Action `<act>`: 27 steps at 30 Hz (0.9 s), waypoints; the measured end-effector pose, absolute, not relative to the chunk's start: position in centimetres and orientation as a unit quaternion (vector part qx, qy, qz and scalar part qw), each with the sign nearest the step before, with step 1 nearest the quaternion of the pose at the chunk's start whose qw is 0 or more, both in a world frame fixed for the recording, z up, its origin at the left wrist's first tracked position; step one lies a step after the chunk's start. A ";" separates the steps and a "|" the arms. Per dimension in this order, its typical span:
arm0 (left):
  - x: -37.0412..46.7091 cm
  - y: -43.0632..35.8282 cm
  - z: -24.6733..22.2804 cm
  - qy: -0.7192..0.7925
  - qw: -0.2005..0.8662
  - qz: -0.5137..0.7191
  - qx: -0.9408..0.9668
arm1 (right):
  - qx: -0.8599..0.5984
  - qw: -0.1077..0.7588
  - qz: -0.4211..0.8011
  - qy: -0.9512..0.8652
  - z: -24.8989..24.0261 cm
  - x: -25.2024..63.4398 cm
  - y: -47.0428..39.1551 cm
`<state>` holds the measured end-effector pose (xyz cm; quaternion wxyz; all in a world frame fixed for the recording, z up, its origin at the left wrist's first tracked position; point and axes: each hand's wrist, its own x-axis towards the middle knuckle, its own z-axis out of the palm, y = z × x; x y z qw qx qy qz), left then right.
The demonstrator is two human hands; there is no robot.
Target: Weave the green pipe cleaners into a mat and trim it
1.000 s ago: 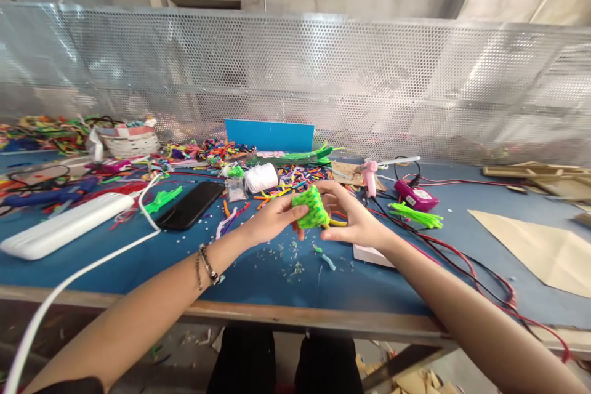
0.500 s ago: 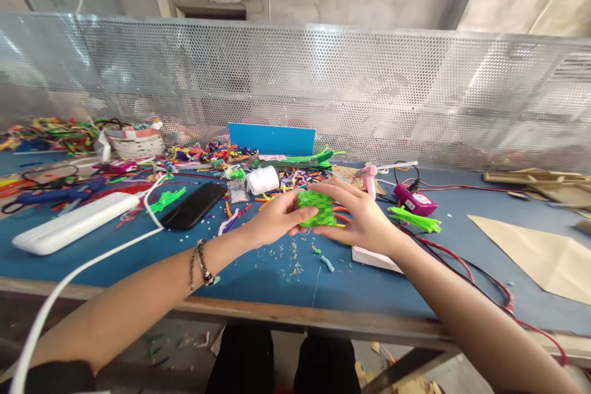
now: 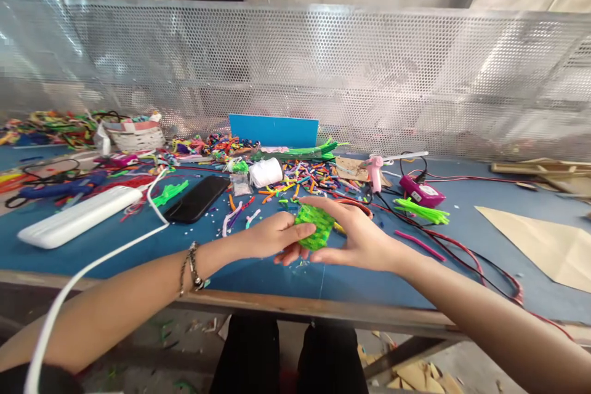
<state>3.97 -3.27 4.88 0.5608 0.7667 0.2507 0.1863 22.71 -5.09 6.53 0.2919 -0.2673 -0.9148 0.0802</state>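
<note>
A small green woven piece [image 3: 316,225] with a checkered pattern is held up over the blue tabletop, between both hands. My left hand [image 3: 279,235] pinches its left edge, thumb across the front and fingers behind. My right hand [image 3: 357,234] curves around its right side, the index finger along the top edge and the thumb near the bottom corner. Beyond the hands lie many short colourful pieces [image 3: 318,176] and a white spool [image 3: 265,172]. A pink glue gun [image 3: 375,173] stands to the right of the pile.
A black phone [image 3: 197,198] and a white power strip [image 3: 80,215] with its cable lie left. At right are a magenta box [image 3: 422,191], green strips [image 3: 422,211], red and black cords and brown paper [image 3: 538,243]. A perforated metal screen [image 3: 295,68] stands behind.
The view has tilted slightly down. Both hands have lowered toward the table edge, and the green piece is now tilted. A magenta strip shows beside my right forearm.
</note>
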 end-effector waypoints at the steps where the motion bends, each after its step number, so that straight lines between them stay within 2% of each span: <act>1: 3.8 -3.1 4.9 0.236 0.580 0.174 0.760 | -0.258 0.288 0.137 -0.912 6.5 22.7 -5.1; 5: 3.3 -1.9 4.7 0.234 0.586 0.179 0.754 | -0.264 0.316 0.309 -0.857 5.8 22.7 -4.6; 8: 3.0 -1.1 4.5 0.248 0.565 0.117 0.778 | -0.287 0.307 0.381 -0.824 5.1 22.4 -4.3; 10: 2.8 -0.9 4.5 0.281 0.474 0.100 0.828 | -0.324 0.284 0.383 -0.817 4.6 22.0 -4.1; 13: 2.7 -0.8 4.4 0.336 0.229 0.132 0.904 | -0.397 0.246 0.329 -0.821 3.8 21.5 -3.8; 15: 2.8 -0.9 4.2 0.339 0.141 0.118 0.922 | -0.439 0.224 0.296 -0.818 3.3 21.2 -3.6; 18: 3.0 -0.8 4.0 0.343 0.151 0.097 0.922 | -0.467 0.217 0.324 -0.794 2.9 20.9 -3.4; 21: 3.1 -0.5 3.9 0.346 0.220 0.128 0.903 | -0.446 0.231 0.413 -0.760 3.0 20.8 -3.4; 24: 3.1 -0.2 3.9 0.335 0.293 0.149 0.883 | -0.443 0.254 0.453 -0.731 3.0 21.1 -3.5; 27: 2.9 0.0 3.6 0.365 0.312 0.160 0.862 | -0.469 0.260 0.481 -0.693 2.9 21.4 -3.5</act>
